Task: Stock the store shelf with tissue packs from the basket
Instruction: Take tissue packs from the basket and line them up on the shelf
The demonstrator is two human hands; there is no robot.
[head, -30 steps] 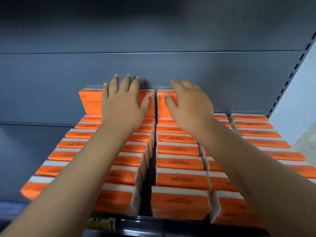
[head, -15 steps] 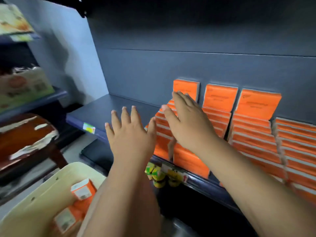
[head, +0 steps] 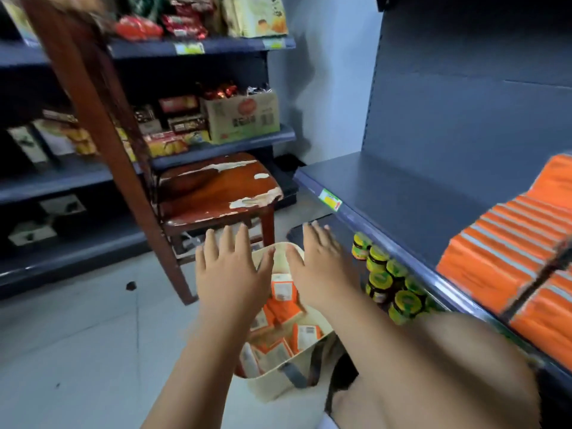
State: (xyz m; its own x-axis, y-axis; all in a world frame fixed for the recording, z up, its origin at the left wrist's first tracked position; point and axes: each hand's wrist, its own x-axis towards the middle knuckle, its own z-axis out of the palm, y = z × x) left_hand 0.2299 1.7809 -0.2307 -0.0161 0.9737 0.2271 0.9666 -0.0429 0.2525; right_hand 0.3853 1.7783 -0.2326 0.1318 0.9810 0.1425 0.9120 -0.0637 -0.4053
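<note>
Floor-level basket (head: 272, 386) (its tissue packs (head: 285, 308) partly hidden) sits beneath left hand (head: 230, 274) and right hand (head: 322, 270), both spread empty.

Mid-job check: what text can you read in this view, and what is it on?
Nothing reads clearly.
Cardboard box: printed characters, blurred.
Shelf price tag: too small.
Tissue packs in the basket: white labels, blurred.
Jar lids: blurred.

We've got one head view, tilted steeply down at the basket (head: 272, 387) on the floor (head: 77, 351), shelf (head: 402, 193) close right.
</note>
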